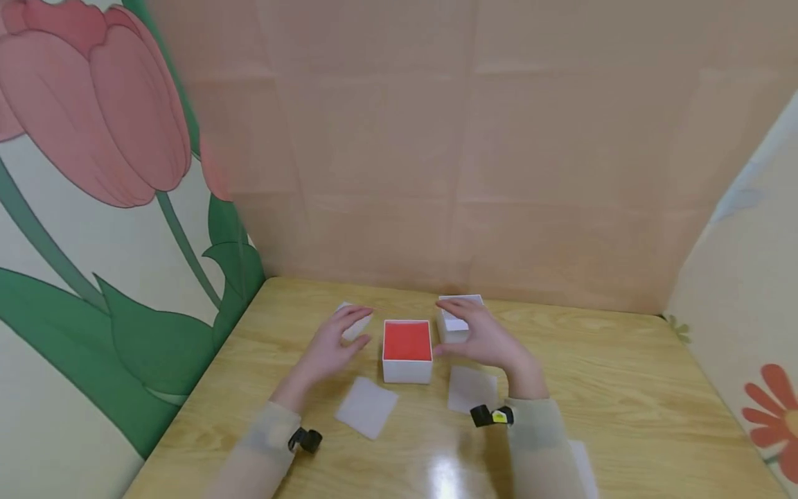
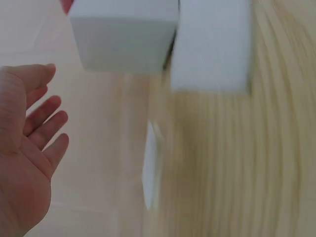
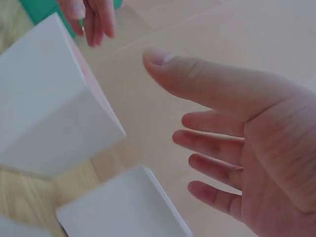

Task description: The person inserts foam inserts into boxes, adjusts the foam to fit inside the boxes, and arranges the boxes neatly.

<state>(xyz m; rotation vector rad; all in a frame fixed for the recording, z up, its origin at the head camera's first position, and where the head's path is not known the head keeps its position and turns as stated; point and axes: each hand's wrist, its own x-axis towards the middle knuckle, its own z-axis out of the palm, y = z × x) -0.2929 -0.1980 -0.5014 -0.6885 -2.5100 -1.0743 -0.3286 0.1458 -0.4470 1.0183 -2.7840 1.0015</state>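
A white square box [image 1: 407,371] with a red top face sits mid-table between the two hands. My left hand [image 1: 332,346] hovers to its left, fingers spread and thumb apart, holding nothing. Beyond that hand lies a white square piece [image 1: 357,328], partly covered by the fingers. On the other side my right hand [image 1: 483,335] is held with relaxed fingers, its thumb tip right by the box's right edge. Behind the right hand stands a second white box [image 1: 455,335], partly hidden by it. The right wrist view shows the right hand [image 3: 237,133] with nothing in its grasp.
Two flat white squares lie nearer on the wooden table [image 1: 623,388]: one at the left [image 1: 366,407], another at the right [image 1: 472,388]. A further white piece [image 1: 582,468] shows beside the right sleeve. A plain backdrop [image 1: 461,152] rises behind the table, with flower-printed panels at both sides.
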